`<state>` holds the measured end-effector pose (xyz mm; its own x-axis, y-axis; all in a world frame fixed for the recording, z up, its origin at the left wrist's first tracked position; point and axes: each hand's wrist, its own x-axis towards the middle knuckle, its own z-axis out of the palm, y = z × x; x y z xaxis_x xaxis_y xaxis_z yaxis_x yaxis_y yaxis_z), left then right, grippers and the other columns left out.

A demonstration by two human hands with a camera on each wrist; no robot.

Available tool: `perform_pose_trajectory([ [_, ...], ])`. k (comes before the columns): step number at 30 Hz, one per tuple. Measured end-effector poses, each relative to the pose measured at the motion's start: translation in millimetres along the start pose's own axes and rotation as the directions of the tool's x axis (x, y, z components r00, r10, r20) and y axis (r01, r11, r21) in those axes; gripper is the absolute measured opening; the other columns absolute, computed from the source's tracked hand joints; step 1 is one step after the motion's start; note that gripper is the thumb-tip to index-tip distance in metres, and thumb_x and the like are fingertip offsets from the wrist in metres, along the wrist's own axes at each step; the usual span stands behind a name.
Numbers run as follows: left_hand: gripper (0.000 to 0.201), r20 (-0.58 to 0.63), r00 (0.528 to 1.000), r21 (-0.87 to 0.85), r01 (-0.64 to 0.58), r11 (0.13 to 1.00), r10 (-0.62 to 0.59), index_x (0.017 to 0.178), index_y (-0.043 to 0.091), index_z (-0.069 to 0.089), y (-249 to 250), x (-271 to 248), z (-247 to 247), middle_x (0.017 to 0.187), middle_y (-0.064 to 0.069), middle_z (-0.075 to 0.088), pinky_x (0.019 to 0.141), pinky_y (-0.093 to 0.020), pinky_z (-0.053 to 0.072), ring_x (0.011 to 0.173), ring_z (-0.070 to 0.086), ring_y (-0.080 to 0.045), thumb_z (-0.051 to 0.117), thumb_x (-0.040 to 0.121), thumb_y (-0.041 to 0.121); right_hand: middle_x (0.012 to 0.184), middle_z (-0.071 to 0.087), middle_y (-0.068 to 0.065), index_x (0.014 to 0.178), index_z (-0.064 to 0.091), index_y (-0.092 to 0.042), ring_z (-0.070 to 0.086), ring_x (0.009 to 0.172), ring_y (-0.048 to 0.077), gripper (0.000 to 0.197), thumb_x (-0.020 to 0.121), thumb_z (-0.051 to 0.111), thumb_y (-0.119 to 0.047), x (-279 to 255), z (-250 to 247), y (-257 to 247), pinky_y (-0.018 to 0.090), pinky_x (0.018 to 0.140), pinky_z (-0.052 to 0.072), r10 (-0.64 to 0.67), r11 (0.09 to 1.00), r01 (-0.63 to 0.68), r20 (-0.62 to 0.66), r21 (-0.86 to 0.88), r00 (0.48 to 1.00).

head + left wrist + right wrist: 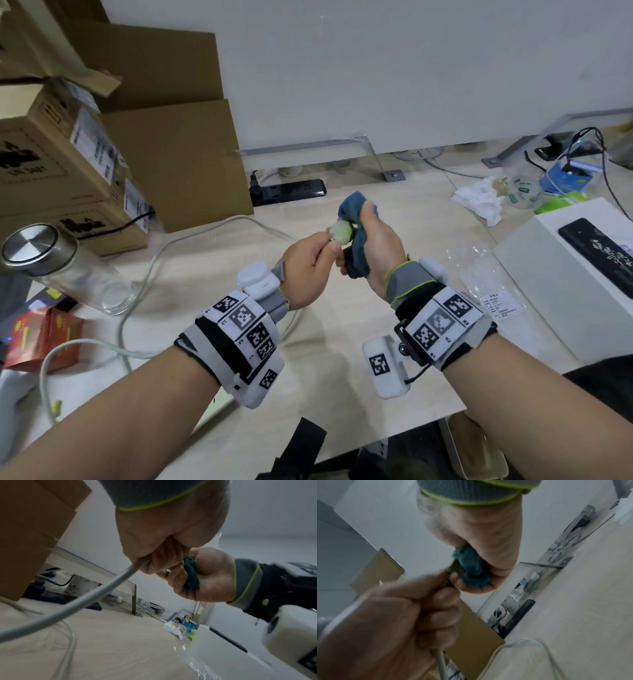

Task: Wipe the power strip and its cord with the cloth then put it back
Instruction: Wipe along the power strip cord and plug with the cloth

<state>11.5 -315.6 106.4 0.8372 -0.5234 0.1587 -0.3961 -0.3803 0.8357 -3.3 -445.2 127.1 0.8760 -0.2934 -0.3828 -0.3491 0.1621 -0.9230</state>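
My left hand [310, 260] pinches the pale round plug [341, 233] at the end of the grey-white cord [191, 236], held up above the table. My right hand [375, 245] grips a bunched blue cloth [352, 209] pressed against the plug. In the left wrist view the cord [85, 599] runs out of my left fist [163, 534] down to the table, with the cloth [191, 573] in my right palm. The right wrist view shows the cloth [471, 568] against the plug [452, 566]. A white body, possibly the power strip [13, 401], lies at the bottom left edge.
Cardboard boxes [171, 154] stand at the back left, and a glass jar [61, 270] with a metal lid lies in front of them. A black power strip [291, 190] lies by the wall. At the right is a white box [548, 281], with tissue [479, 202] behind it.
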Motion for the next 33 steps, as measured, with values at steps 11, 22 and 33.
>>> perform_pose_trajectory([
  [11,0.041,-0.045,0.998,0.031,0.034,0.999,-0.032,0.060,0.029,0.038,11,-1,-3,0.055,0.015,0.043,0.046,-0.008,0.032,0.050,0.050,0.005,0.038,0.096,0.008,0.120,0.062,-0.005,0.133,0.053,-0.023,0.062,0.096,0.013,0.054,0.085,0.050,-0.048,-4,5,21,0.038,0.074,0.057,-0.444,0.830,0.441,0.073,-0.342,0.893],
  [22,0.025,-0.014,0.999,0.052,-0.039,0.998,0.040,0.079,0.010,0.057,3,-5,-2,0.068,0.006,0.060,0.057,-0.021,0.043,0.063,0.056,-0.012,0.039,0.095,0.017,0.053,0.052,0.000,0.090,0.051,-0.026,0.049,0.038,0.019,0.027,0.092,0.039,-0.050,-3,5,20,0.024,0.040,0.036,-0.410,0.835,0.418,0.101,-0.359,0.906],
  [33,0.025,0.027,1.000,0.129,-0.001,0.992,-0.002,0.078,0.022,0.054,-7,-4,-1,0.067,0.014,0.058,0.059,-0.007,0.036,0.064,0.054,0.007,0.037,0.097,0.025,0.050,0.059,0.007,0.074,0.059,-0.009,0.053,0.040,0.022,0.052,0.099,0.031,-0.046,-1,1,0,0.026,0.046,0.042,0.157,0.988,-0.156,0.042,-0.018,0.987],
])
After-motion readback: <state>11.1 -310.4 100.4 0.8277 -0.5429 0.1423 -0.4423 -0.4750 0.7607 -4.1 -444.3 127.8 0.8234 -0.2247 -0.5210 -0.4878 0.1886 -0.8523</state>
